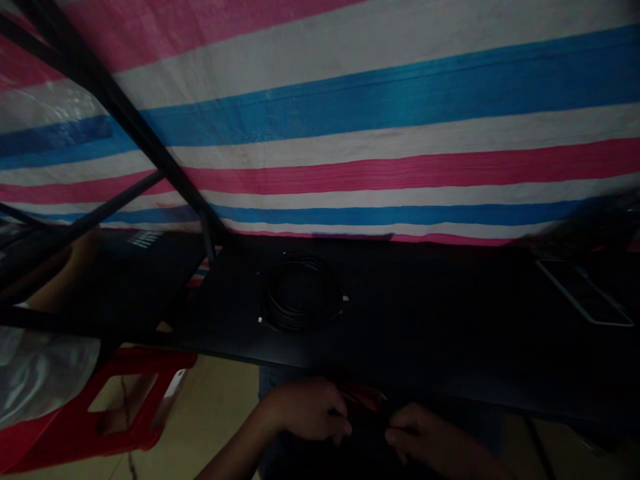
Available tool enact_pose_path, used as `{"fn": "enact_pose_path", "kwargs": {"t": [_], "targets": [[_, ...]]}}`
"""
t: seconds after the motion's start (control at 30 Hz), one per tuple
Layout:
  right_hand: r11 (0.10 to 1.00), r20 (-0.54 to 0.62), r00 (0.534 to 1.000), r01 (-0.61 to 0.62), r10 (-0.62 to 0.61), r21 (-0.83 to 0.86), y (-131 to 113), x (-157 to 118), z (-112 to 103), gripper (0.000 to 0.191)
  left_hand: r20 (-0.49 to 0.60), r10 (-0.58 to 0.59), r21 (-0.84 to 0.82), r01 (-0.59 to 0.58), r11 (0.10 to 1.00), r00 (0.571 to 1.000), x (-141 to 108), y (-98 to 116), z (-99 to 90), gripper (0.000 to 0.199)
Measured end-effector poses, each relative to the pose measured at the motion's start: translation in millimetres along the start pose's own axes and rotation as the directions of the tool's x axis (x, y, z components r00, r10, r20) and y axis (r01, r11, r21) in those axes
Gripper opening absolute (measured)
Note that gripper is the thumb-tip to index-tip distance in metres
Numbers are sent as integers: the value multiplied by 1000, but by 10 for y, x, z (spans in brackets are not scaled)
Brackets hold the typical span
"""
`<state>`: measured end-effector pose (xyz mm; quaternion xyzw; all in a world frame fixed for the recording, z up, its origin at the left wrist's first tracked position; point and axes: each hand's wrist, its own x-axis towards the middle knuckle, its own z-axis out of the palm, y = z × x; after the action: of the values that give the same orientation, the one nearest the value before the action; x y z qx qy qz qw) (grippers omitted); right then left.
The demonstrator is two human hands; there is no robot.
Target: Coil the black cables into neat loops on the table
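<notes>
At the front edge of the black table, low in the head view, my left hand (317, 409) is closed, its fingers curled and thumb pressed in. My right hand (421, 432) faces it a short way to the right, with thumb and fingers pinched together. Between the two lies a dark reddish object (364, 398), beside the left fingers; dim light hides its kind and what either hand grips. A coil of black cable (300, 293) with small pale ends lies flat on the table beyond my left hand.
A phone-like slab with a pale edge (585, 293) lies on the black table (440, 313) at right. Striped sheeting (380, 167) hangs behind. Dark metal frame bars (150, 150) cross at left, near another person's arm (65, 277) and a red plastic stool (145, 427).
</notes>
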<state>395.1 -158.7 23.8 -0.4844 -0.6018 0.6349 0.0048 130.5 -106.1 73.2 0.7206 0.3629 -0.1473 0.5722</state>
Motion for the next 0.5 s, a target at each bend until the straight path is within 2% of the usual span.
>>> {"fn": "enact_pose_path", "kwargs": {"t": [0.17, 0.27, 0.37, 0.5], "targets": [[998, -20, 1000, -20, 19, -58, 175, 45, -54, 37, -6, 17, 16, -17, 1000, 1000, -81, 16, -64, 30], [988, -40, 994, -106, 102, -109, 269, 92, -33, 33, -6, 28, 38, -28, 999, 1000, -86, -10, -37, 31], [974, -69, 983, -177, 168, -143, 298, 121, 7, 27, -33, -72, 120, 75, 990, 997, -43, -30, 28, 28], [985, -53, 993, -109, 103, -135, 238, 88, -5, 33, -118, -210, 224, 233, 947, 970, 15, -48, 75, 25]]}}
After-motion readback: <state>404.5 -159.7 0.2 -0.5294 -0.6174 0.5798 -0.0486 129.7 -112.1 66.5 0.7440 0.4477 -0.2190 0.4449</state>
